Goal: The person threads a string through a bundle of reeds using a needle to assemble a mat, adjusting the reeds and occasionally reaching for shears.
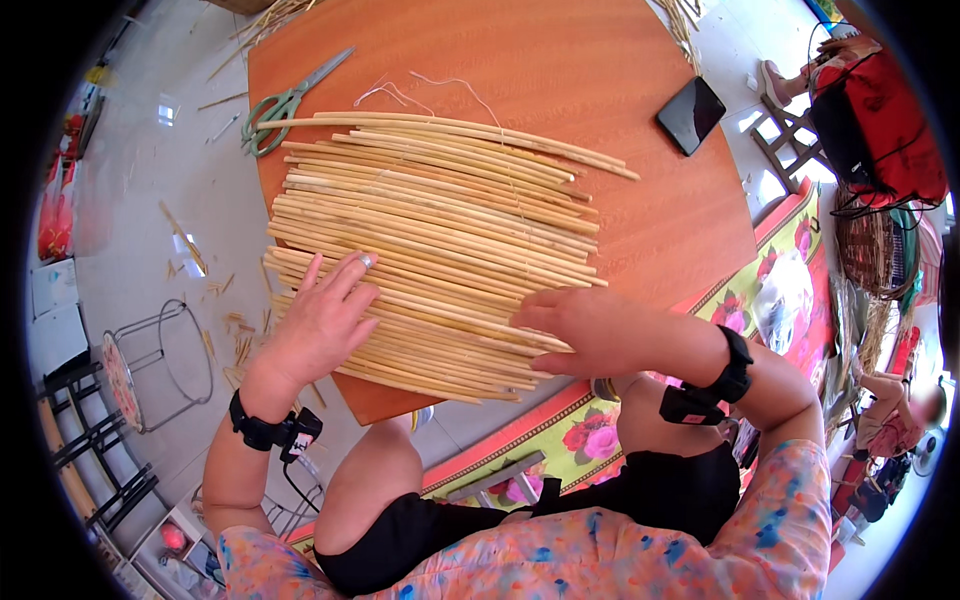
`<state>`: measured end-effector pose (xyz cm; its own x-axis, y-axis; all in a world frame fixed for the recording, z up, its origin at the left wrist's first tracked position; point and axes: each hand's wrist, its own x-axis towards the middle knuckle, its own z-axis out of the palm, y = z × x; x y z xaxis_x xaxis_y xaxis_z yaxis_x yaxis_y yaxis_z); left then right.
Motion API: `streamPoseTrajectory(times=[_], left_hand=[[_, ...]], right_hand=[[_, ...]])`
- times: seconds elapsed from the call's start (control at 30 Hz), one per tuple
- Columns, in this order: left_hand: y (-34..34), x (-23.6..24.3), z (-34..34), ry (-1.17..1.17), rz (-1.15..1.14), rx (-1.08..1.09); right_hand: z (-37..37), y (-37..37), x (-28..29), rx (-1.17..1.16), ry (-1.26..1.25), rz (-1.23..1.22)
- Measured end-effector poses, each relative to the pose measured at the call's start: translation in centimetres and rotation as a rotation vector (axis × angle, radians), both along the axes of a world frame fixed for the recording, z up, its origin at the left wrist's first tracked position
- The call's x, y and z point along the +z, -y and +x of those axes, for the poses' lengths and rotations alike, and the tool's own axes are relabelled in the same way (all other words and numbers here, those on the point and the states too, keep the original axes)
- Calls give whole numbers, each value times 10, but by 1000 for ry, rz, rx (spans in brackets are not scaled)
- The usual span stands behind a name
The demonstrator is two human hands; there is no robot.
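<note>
A mat of pale straw stalks [430,215], laid side by side and crossed by thin thread, covers the near left part of the orange-brown wooden table [620,90]. My left hand [325,310] rests on the stalks near their left ends, fingers spread, with a ring on one finger. Over the right ends lies my right hand [570,325], its fingers stretched onto the stalks and partly hidden underneath. White thread [465,88] trails loosely beyond the far edge of the mat. At the far edge, two stalks [480,130] sit slightly apart from the others.
Green-handled scissors [285,105] lie at the table's far left edge. A black phone [690,115] is near the far right corner. Straw scraps [240,340] litter the tiled floor, beside a wire-framed stool [150,370]. A floral mat [590,440] runs below the table. Another person sits far right.
</note>
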<state>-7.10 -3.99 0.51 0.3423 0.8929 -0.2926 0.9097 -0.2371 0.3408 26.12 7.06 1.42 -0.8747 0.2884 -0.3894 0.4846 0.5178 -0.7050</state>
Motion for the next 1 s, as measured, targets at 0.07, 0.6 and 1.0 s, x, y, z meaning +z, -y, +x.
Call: streamPoseTrajectory(times=[0.07,0.6,1.0], left_hand=[[1,4,11,5,26,-4],[-103,-62,105,313,497,-126],[-106,-69,112,337,529,-32]], right_hand=[[3,-10,2,-125,-90,-38],[-13,-85,-60,-412,-36,533],[-21,-92,-71,-454,-204,560]])
